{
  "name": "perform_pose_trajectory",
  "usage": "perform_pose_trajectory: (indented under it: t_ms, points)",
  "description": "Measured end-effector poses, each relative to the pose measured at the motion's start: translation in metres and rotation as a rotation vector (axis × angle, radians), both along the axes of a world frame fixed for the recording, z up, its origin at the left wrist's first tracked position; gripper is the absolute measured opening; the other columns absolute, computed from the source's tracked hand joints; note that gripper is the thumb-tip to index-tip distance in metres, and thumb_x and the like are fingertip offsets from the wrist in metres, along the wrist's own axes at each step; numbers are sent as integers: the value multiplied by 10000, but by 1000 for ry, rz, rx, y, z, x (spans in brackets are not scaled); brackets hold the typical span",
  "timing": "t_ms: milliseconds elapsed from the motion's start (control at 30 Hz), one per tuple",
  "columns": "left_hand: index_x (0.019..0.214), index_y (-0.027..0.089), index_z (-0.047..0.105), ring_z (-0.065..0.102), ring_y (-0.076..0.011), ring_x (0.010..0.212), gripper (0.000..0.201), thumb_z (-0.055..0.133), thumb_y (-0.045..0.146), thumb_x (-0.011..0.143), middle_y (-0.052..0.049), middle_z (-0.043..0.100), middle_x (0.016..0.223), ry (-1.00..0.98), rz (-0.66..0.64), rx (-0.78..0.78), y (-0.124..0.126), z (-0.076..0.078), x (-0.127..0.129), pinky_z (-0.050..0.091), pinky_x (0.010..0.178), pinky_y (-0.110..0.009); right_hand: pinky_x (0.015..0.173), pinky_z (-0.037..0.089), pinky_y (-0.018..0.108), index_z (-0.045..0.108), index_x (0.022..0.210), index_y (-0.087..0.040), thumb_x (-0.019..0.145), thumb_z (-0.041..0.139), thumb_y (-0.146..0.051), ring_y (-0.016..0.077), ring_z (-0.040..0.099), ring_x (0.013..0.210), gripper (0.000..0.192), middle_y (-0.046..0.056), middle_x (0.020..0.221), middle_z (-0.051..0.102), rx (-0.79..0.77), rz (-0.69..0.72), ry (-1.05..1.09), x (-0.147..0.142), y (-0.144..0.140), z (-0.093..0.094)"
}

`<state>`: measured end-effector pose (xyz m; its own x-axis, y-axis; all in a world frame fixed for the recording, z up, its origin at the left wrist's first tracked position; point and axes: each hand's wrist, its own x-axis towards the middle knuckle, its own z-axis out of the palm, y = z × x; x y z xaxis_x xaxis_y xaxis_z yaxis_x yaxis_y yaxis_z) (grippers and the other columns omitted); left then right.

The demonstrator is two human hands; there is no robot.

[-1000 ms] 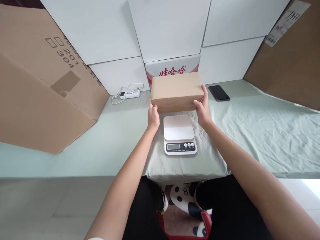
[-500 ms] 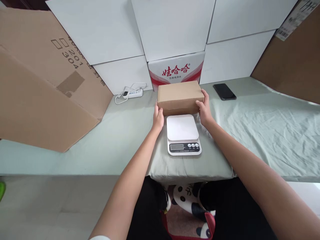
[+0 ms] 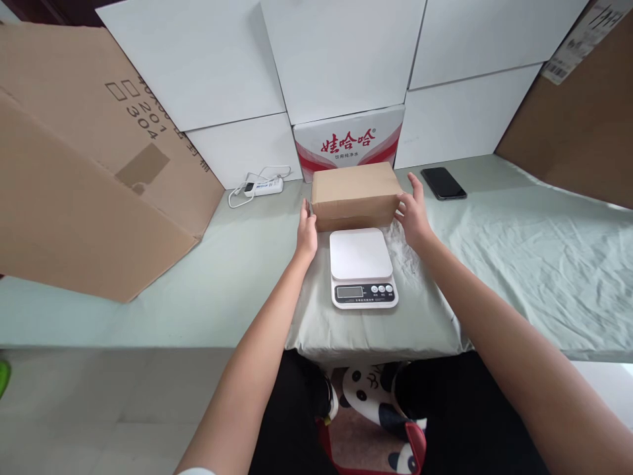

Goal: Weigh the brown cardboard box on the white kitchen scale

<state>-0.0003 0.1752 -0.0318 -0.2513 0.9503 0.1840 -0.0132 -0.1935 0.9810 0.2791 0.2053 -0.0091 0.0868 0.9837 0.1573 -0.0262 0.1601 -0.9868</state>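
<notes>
Green-draped bench [image 3: 237, 284] carries a white scale [image 3: 361, 254] just short of the left fingers [image 3: 304, 210] and right fingers [image 3: 416, 186], slack and parted at either end of a cardboard box [image 3: 356, 182] resting between them, contact unclear. Beyond the right fingers lies a dark phone [image 3: 444, 183].

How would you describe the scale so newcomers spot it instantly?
On the green tablecloth, find the brown box before the red-lettered carton. Just nearer than the box lies the white scale, set apart by three round buttons beside a display.
</notes>
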Motion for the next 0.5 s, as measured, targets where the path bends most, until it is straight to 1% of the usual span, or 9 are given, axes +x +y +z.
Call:
perform_pose_trajectory:
  t_ms: [67, 167, 267, 367, 433, 500]
  points:
    - [1768, 310, 395, 313, -200, 1783, 725, 493, 300, 1050, 9, 400, 1889, -34, 2, -3, 2, -2, -1, 279, 1448, -379, 1269, 484, 519, 249, 1725, -359, 994, 569, -447, 276, 577, 1523, 803, 95, 1688, 555, -16, -13, 20, 2, -2, 1]
    - [1726, 282, 468, 346, -218, 1769, 730, 509, 256, 997, -3, 467, 1854, -81, -16, -19, 3, -3, -1, 303, 1438, -394, 1291, 498, 530, 330, 1687, -390, 939, 628, -499, 288, 595, 1531, 812, 66, 1649, 607, -32, -26, 52, 2, -5, -1]
    - [1624, 239, 595, 501, -261, 1672, 710, 507, 225, 919, -35, 616, 1743, -93, -85, -17, 2, -2, -1, 407, 1374, -401, 1248, 566, 513, 394, 1631, -458, 880, 658, -558, 288, 669, 1466, 802, 9, 1637, 635, -48, -34, 121, -1, -6, -6]
    - [1539, 231, 667, 621, -291, 1541, 698, 514, 233, 858, -47, 716, 1627, -93, -147, 8, 1, -2, 1, 489, 1289, -414, 1152, 639, 498, 386, 1640, -488, 858, 648, -591, 287, 703, 1418, 830, -23, 1669, 618, -61, -7, 149, -6, -8, -12]
    - [1527, 233, 674, 638, -299, 1505, 729, 520, 237, 814, -44, 745, 1585, -93, -175, 18, 0, -3, 2, 498, 1272, -429, 1163, 642, 505, 415, 1630, -484, 851, 642, -591, 288, 665, 1466, 819, -39, 1686, 604, -55, 0, 128, -11, -10, -13]
    - [1538, 243, 666, 614, -299, 1527, 791, 526, 241, 759, -34, 757, 1563, -90, -187, 15, 0, -3, 2, 474, 1297, -441, 1259, 587, 519, 489, 1582, -462, 842, 644, -560, 286, 588, 1551, 762, -59, 1695, 598, -19, -2, 106, -17, -13, -11]
